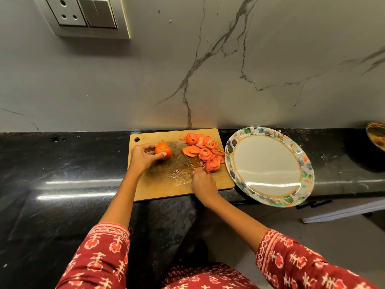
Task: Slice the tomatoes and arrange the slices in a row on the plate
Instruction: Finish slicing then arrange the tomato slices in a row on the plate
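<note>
— What sits closest to the camera?

— Red patterned sleeves [100, 253], mine, reaching forward from the bottom edge over a black stone counter [52, 174]. Beyond them lies a wooden cutting board [166, 190] with a hanging hole in its far left corner, its middle wet with juice and seeds.

— What are your hands doing?

— My left hand [141, 156] is curled round a whole tomato [163, 150] on the left part of the board, stem scar facing up, thumb on the near side and fingers on the far side. My right hand [203, 185] is wrapped round a knife handle that the hand hides; the knife blade [187, 156] runs away from me across the board, between the whole tomato and the cut pieces.

— Where are the slices?

— A loose pile of tomato slices [205, 152] overlaps on the right part of the board, just beside the plate.

— And the plate?

— An oval plate with a flowered border [306, 174] rests right of the board, its near edge overhanging the counter. Nothing lies on it.

— How far along is the job?

— Partway, I judge. Some slicing is finished, this tomato is uncut, and no slice has been laid in a row yet.

— Anything else in view?

— A grey veined wall with a socket and switch panel [87, 15], and a dark dish [376, 134] at the far right edge.
</note>
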